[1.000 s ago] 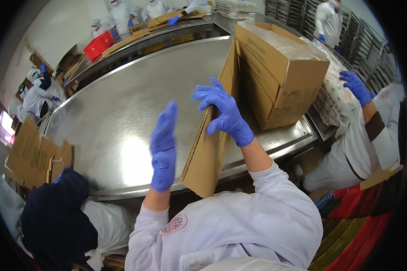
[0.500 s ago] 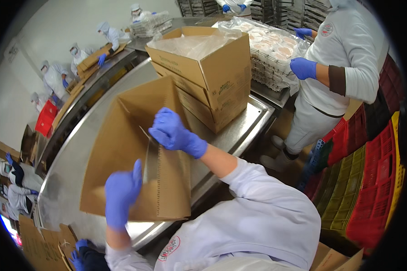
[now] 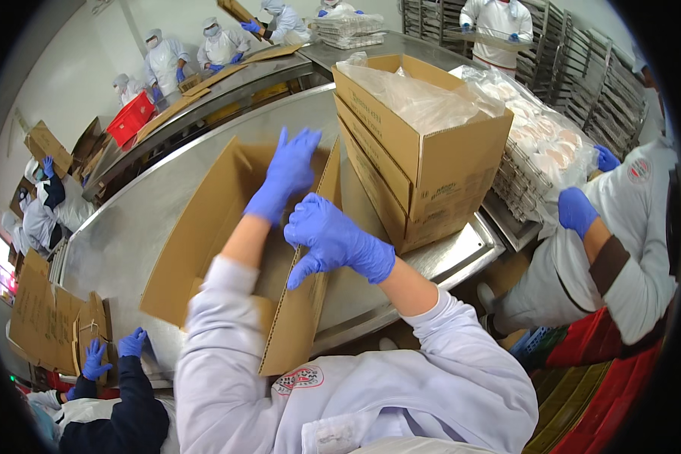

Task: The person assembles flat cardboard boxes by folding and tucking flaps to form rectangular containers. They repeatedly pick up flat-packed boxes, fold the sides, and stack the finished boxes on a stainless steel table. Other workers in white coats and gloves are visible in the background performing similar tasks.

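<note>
Matt cardbd box (image 3: 195,236), glossy metal tbl (image 3: 125,253)

Left forearm (image 3: 246,246): we stretch it forward, leaning slightly to the right.
Left hand (image 3: 289,170): we hold it farther out, its fingers spread and somewhat blurred.
Right forearm (image 3: 415,291): we bring it inward, slanting to the left.
Right hand (image 3: 339,240): nearer to our body, we have its fingers curled, thumb (image 3: 303,270) pointing down-left.

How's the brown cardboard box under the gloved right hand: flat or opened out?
Opened out: the brown cardboard box has side walls standing apart.
</note>
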The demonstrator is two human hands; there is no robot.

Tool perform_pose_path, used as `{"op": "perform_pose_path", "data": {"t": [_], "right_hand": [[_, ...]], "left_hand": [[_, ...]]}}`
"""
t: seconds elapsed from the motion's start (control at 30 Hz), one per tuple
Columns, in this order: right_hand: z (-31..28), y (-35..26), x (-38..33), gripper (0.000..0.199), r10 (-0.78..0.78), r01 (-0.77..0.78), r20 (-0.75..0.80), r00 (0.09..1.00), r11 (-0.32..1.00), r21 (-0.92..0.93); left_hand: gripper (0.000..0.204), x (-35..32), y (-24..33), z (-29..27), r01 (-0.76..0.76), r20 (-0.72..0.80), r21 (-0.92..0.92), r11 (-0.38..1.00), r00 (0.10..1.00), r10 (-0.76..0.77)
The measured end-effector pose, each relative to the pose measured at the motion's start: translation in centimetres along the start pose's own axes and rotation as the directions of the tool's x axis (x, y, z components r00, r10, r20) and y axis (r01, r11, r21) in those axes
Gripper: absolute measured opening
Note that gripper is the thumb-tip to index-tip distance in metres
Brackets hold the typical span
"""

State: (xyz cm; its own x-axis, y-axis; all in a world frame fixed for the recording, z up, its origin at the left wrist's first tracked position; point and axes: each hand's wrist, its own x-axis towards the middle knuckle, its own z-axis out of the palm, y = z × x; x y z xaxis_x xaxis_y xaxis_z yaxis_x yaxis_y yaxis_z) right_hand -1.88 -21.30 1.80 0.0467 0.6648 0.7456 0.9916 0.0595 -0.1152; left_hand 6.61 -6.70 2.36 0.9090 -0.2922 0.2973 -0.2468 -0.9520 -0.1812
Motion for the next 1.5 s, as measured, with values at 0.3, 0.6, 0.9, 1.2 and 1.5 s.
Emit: {"op": "perform_pose_path", "data": {"t": [0.3,0.6,0.9,1.2,1.5], "right_hand": [[6.6,0.5,7.1,0.065,0.177,-0.244,0.583,0.793,0.969,0.038],[8.9,1.3,0.6,0.037,0.129,-0.167,0.276,0.952,0.979,0.118],[3.5,-0.8,-1.7,0.04,0.333,-0.461,0.697,0.635,0.887,-0.004],[-0.7,-1.6,1.4,0.076,0.479,0.119,-0.594,0.646,0.705,0.699],[-12.0,-2.4,-4.1,0.094,0.762,-0.521,-0.405,0.505,0.643,0.561]], "left_hand": [[0.029,-9.9,-11.3,-8.6,0.033,-0.573,-0.317,0.948,0.79,-0.219],[0.048,-16.4,-6.4,1.0,0.299,-0.303,0.111,0.948,0.919,-0.254],[0.067,-15.3,-4.1,3.6,0.566,-0.215,0.109,0.817,0.816,-0.537],[0.053,-12.1,-6.4,-7.8,0.43,-0.381,-0.683,0.59,0.48,-0.79],[0.062,-15.7,5.4,1.9,-0.333,0.192,-0.565,-0.755,0.837,-0.513]]}}
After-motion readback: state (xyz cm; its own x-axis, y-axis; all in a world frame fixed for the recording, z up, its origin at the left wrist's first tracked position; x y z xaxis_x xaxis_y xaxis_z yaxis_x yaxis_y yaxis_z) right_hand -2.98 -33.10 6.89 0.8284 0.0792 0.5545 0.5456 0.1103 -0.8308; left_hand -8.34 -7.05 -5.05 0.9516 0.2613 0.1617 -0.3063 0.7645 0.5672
